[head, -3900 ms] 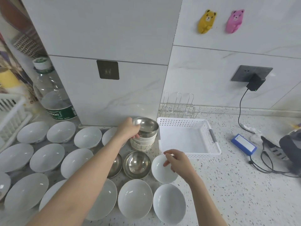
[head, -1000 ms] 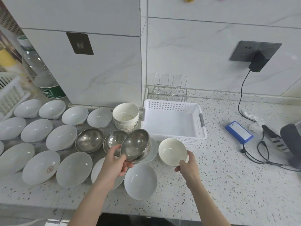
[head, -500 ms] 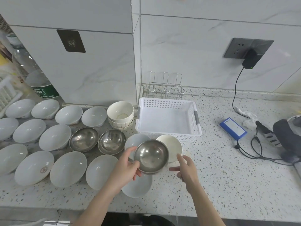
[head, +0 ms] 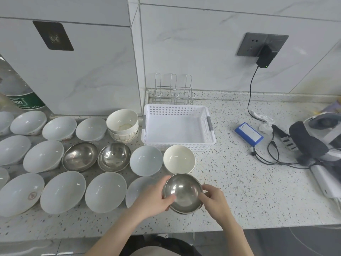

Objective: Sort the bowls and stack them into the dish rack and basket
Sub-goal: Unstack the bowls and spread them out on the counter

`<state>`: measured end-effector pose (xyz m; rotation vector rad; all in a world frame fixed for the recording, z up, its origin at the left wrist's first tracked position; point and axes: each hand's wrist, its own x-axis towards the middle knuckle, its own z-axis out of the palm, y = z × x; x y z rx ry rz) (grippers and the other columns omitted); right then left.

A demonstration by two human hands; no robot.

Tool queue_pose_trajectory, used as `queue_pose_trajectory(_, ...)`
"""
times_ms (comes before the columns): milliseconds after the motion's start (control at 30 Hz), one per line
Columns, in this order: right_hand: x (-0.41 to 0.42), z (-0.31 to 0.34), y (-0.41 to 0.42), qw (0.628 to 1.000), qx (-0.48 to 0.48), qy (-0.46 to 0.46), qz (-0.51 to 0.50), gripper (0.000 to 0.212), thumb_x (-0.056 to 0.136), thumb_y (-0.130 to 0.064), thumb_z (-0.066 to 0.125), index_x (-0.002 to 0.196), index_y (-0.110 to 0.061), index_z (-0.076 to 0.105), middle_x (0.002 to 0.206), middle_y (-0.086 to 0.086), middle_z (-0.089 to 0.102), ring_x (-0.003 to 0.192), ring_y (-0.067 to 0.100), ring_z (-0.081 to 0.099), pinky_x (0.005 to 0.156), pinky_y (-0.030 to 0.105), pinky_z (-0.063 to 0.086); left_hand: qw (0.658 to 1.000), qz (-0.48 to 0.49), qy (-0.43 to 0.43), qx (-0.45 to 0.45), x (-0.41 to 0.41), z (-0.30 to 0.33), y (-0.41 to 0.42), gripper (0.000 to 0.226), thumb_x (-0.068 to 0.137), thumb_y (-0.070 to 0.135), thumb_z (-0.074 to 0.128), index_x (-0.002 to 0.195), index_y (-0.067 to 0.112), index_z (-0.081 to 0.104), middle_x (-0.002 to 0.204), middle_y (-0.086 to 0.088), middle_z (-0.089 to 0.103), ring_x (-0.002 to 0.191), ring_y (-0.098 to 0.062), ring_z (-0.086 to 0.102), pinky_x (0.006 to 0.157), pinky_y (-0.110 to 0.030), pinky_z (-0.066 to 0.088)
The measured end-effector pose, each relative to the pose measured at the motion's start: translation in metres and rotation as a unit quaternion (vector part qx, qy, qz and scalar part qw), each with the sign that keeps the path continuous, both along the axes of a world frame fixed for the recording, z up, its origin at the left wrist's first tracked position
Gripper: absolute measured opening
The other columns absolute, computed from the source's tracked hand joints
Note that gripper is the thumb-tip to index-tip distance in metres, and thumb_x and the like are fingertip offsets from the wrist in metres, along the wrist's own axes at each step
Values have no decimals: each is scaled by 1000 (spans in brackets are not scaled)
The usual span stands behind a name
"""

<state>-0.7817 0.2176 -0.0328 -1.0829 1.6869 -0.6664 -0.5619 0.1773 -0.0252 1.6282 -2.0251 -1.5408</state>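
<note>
— Hands first: what are we holding?

— Our left hand (head: 153, 198) and right hand (head: 214, 200) both grip the steel bowl (head: 182, 193), one on each side of its rim, with the left thumb curled over the edge into the bowl and the right fingers pinching the opposite edge. It looks like more than one nested bowl, though we cannot tell how many.

— And where is it?

— Near the front edge of the speckled counter (head: 249, 191), just in front of the cream bowl (head: 179, 159). We cannot tell whether it touches the counter.

— The basket?

— Our white plastic basket (head: 210, 139) sits behind the cream bowl, with the wire dish rack (head: 173, 89) behind it against the wall. Left of us lie rows of white bowls (head: 105, 191), two steel bowls (head: 80, 157) and a stack of cream bowls (head: 122, 126).
</note>
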Motion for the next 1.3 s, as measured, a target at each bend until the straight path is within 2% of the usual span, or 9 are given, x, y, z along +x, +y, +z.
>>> queue_pose_trajectory(100, 0, -4, 0, 1000, 15, 19, 11, 14, 85, -11, 57, 77, -14, 68, 42, -3, 52, 37, 5, 39, 45, 23, 30, 997, -49, -63, -14, -2, -2, 3, 91, 74, 65, 64, 148, 38, 18, 98, 16, 62, 81, -1, 62, 66, -18, 47)
queue_pose_trajectory(200, 0, -8, 2, 999, 19, 36, 22, 16, 85, -11, 56, 75, -17, 67, 43, -5, 51, 39, 3, 42, 46, 24, 32, 992, -76, -102, -22, -4, 0, 6, 103, 67, 64, 72, 148, 37, 15, 80, 16, 50, 71, 1, 53, 55, -15, 33)
queue_pose_trajectory(333, -1, -14, 3, 999, 22, 41, 24, 15, 86, -12, 55, 79, -18, 67, 42, -6, 49, 42, 11, 34, 46, 28, 30, 984, -92, -148, -27, -7, 2, 7, 107, 68, 57, 77, 148, 36, 9, 75, 9, 52, 64, -2, 54, 52, -20, 38)
queue_pose_trajectory(533, 0, -17, 1, 999, 20, 39, 31, 17, 88, -16, 54, 92, -25, 69, 42, -7, 48, 43, 11, 32, 43, 24, 29, 972, -105, -205, -36, -14, 4, 9, 107, 76, 47, 75, 152, 31, 1, 83, -2, 64, 78, -19, 68, 62, -33, 53)
queue_pose_trajectory(833, 0, -23, 2, 997, 34, 51, 42, 18, 91, -21, 53, 102, -28, 66, 41, -9, 42, 40, 8, 30, 44, 23, 28, 967, -106, -226, -58, -18, 3, 10, 99, 82, 41, 71, 154, 26, 3, 92, -6, 70, 79, -20, 70, 70, -38, 59)
queue_pose_trajectory(933, 0, -21, 2, 995, 53, 76, 38, 22, 92, -37, 53, 109, -27, 63, 50, -11, 56, 47, 8, 48, 53, 27, 42, 977, -87, -191, -43, -14, 0, 9, 98, 83, 42, 69, 155, 27, 3, 90, -4, 70, 78, -17, 71, 70, -38, 60)
queue_pose_trajectory(1000, -1, -18, 1, 989, 61, 130, 21, 34, 91, -50, 51, 116, -29, 60, 68, -3, 71, 66, 10, 65, 68, 31, 53, 987, -55, -148, -33, -9, 0, 7, 90, 87, 47, 63, 155, 29, 6, 84, 3, 70, 72, -9, 70, 65, -31, 57)
queue_pose_trajectory(1167, -6, -2, -13, 973, 14, 220, -70, 44, 93, -53, 46, 126, -25, 56, 85, -10, 64, 76, 8, 61, 62, 30, 49, 993, 94, -41, -52, 17, 6, -18, 31, 93, 44, 54, 123, 33, 57, 64, 10, 69, 58, 5, 59, 61, -23, 45)
queue_pose_trajectory(1300, 5, 12, -31, 976, -30, 191, -100, 42, 93, -48, 49, 128, -25, 56, 95, -6, 65, 86, 9, 60, 72, 34, 48, 960, 264, 91, -9, 49, 12, -52, 14, 93, 31, 57, 100, 20, 61, 64, 1, 73, 35, -5, 44, 39, -19, 38)
